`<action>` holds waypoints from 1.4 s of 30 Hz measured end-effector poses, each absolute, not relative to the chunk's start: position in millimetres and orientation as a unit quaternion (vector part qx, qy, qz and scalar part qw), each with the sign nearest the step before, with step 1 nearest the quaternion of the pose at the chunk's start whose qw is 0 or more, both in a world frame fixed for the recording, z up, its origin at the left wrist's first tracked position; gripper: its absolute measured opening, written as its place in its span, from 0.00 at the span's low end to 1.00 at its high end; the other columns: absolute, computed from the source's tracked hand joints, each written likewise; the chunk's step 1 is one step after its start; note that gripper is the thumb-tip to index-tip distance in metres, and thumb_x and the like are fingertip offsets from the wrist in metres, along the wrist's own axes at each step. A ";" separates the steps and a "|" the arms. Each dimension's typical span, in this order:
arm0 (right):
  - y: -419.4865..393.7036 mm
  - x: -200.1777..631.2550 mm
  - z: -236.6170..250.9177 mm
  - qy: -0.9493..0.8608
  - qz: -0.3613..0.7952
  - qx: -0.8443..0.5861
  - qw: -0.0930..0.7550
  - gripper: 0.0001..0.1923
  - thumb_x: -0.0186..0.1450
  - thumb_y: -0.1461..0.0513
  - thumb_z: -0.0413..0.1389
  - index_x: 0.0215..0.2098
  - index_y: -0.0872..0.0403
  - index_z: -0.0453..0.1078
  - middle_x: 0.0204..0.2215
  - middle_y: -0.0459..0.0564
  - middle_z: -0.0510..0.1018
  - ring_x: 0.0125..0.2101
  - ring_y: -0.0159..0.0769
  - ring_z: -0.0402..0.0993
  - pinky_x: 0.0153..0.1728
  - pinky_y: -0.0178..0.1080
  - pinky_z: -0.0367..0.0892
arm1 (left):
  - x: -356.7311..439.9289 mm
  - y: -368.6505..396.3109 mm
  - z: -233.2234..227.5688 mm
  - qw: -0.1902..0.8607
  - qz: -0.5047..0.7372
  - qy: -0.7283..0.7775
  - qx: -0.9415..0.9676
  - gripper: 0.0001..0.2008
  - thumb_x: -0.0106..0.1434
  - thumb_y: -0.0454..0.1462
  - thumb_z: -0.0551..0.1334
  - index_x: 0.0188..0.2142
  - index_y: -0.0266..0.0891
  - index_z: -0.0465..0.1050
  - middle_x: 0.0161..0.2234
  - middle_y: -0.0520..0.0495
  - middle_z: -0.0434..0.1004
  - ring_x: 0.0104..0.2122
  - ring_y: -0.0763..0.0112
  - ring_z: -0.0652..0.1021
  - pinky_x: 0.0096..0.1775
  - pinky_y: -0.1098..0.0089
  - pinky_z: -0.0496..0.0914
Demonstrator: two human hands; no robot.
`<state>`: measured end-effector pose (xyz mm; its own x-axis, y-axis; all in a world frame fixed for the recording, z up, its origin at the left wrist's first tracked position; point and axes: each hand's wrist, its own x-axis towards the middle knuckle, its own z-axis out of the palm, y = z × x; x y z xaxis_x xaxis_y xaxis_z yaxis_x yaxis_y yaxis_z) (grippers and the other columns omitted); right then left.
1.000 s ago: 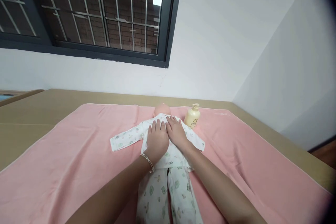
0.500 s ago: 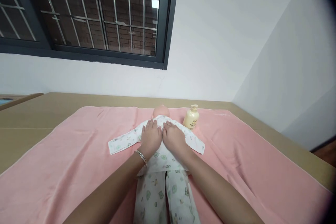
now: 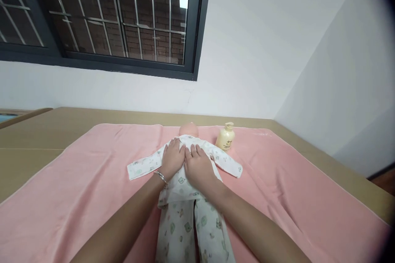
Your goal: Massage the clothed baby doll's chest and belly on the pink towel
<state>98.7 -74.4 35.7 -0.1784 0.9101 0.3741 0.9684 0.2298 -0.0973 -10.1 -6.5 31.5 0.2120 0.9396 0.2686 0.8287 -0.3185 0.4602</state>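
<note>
Doll (image 3: 189,128) in printed baby suit (image 3: 185,209), flat on back, mid pink towel (image 3: 77,181). Left hand (image 3: 173,158) and right hand (image 3: 197,167) side by side, palms spread flat on chest, gripping nothing. Capped pump bottle (image 3: 225,137) upright near doll's head; contents unseen.

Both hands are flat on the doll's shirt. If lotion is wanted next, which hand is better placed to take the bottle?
Probably the right hand. It lies on the shirt on the side where the bottle stands, while the left hand would have to cross over it.
</note>
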 end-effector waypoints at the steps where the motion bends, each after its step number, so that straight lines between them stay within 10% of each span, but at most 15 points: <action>1: -72.9 100.0 36.0 -0.766 -0.069 -0.611 0.189 0.26 0.71 0.63 0.43 0.65 0.65 0.58 0.63 0.68 0.60 0.65 0.54 0.51 0.64 0.52 0.47 | -10.7 -4.3 29.3 0.107 0.261 0.572 0.770 0.27 0.71 0.42 0.43 0.63 0.29 0.57 0.66 0.34 0.57 0.67 0.55 0.57 0.65 0.50 0.51; 20: -41.0 136.6 30.3 -0.712 0.018 -0.652 0.261 0.26 0.74 0.55 0.40 0.67 0.54 0.56 0.67 0.58 0.55 0.67 0.47 0.46 0.65 0.51 0.43 | 9.1 -43.4 28.2 -0.016 0.251 0.567 0.784 0.25 0.69 0.38 0.46 0.62 0.31 0.61 0.63 0.33 0.62 0.64 0.51 0.62 0.64 0.48 0.53; 30: -99.6 89.8 56.8 -0.747 -0.049 -0.659 0.075 0.32 0.66 0.65 0.52 0.66 0.68 0.55 0.63 0.75 0.57 0.64 0.58 0.53 0.61 0.53 0.53 | -18.9 -2.9 32.5 0.112 0.230 0.620 0.742 0.26 0.71 0.44 0.41 0.63 0.40 0.58 0.66 0.42 0.58 0.66 0.57 0.58 0.64 0.36 0.43; 42: -43.5 140.8 39.9 -0.710 0.017 -0.664 0.234 0.25 0.74 0.59 0.39 0.66 0.59 0.58 0.65 0.61 0.59 0.66 0.47 0.50 0.64 0.50 0.48 | 13.6 -60.0 27.7 -0.020 0.256 0.522 0.813 0.25 0.67 0.34 0.47 0.63 0.31 0.61 0.65 0.35 0.60 0.65 0.49 0.60 0.64 0.46 0.52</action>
